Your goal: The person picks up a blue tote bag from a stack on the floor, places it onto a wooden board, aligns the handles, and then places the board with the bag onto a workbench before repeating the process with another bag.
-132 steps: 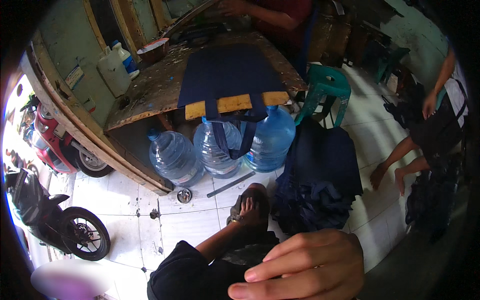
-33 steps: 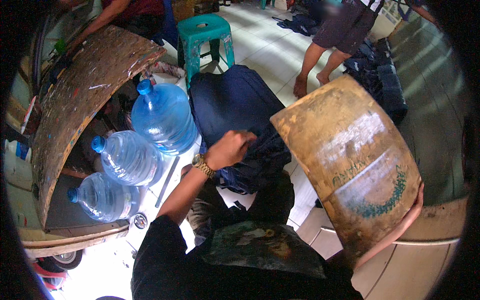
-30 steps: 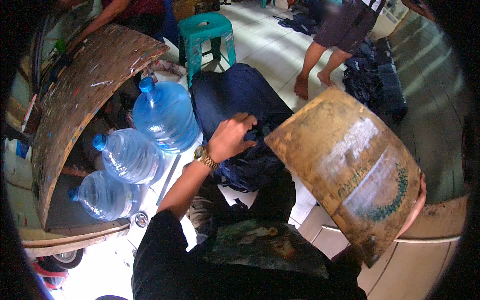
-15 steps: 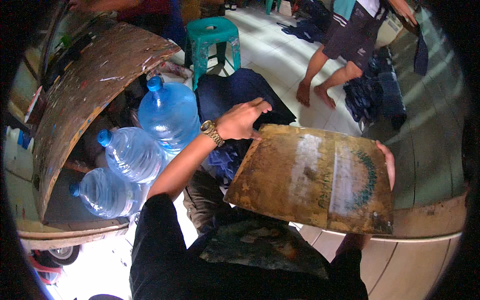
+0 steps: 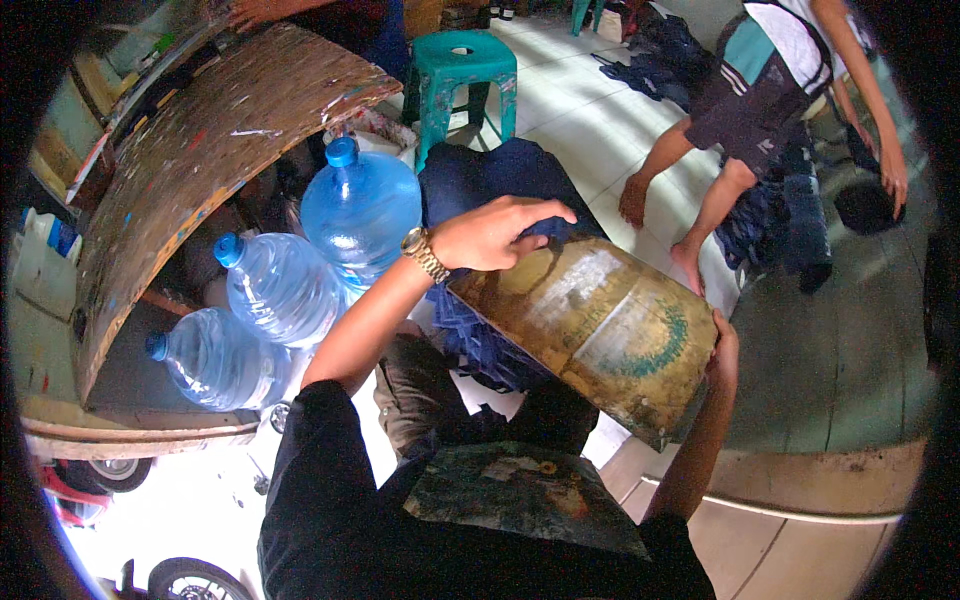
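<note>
A worn yellow-brown flat board point(image 5: 570, 310), with white patches and a green printed arc, is tilted in front of me. My right hand point(image 5: 722, 345) grips its right edge, thumb on top and the other fingers out of sight behind it. My left hand point(image 5: 495, 235), with a gold wristwatch point(image 5: 425, 255) on the wrist, is over the board's upper left corner. Its index finger stretches out and its thumb stands apart; whether it touches the board I cannot tell. Dark navy cloth point(image 5: 500, 180) lies beyond the hand, and a bluer cloth point(image 5: 470, 340) shows beneath the board.
Several large clear blue water bottles point(image 5: 360, 215) stand at my left, beside a paint-stained wooden tabletop point(image 5: 220, 150). Behind them is a green plastic stool point(image 5: 465, 60). At the right a barefoot person point(image 5: 745, 130) reaches down near piles of dark clothing point(image 5: 760, 210).
The board has turned clockwise, its right end swinging nearer to me. My right hand and forearm have come into fuller view. The other person bends lower, one arm reaching down.
</note>
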Tool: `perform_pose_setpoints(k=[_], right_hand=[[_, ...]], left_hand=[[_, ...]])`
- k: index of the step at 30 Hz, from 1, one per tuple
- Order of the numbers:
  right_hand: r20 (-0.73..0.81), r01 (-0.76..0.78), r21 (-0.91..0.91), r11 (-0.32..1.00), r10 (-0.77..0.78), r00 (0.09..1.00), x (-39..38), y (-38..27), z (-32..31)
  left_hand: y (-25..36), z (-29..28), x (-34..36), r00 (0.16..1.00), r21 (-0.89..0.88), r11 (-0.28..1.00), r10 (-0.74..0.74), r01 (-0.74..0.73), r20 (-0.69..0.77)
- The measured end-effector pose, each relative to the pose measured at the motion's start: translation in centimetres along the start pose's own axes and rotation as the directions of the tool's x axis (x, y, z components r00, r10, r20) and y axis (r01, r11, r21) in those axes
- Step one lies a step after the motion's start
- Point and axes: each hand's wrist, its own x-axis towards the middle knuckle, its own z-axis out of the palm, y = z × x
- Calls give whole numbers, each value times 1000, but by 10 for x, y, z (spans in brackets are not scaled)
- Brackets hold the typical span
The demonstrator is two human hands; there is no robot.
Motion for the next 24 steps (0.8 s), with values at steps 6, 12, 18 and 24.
perform_pose_setpoints(k=[6,12,18,24], right_hand=[[-297,205,-131,970,-236,925,-20,14,32],[-227,133,-63,989,-144,963,-28,4,56],[-382,89,-11,996,-86,920,-37,32,61],[-244,165,5,986,-159,957,-49,76,96]], left_hand=[[-26,10,-54,920,-87,954,-300,288,-253],[-164,94,-157,402,-135,473,-842,871,-360],[-156,103,-140,289,-621,420,-907,662,-305],[-148,96,-127,393,-758,370,-905,537,-164]])
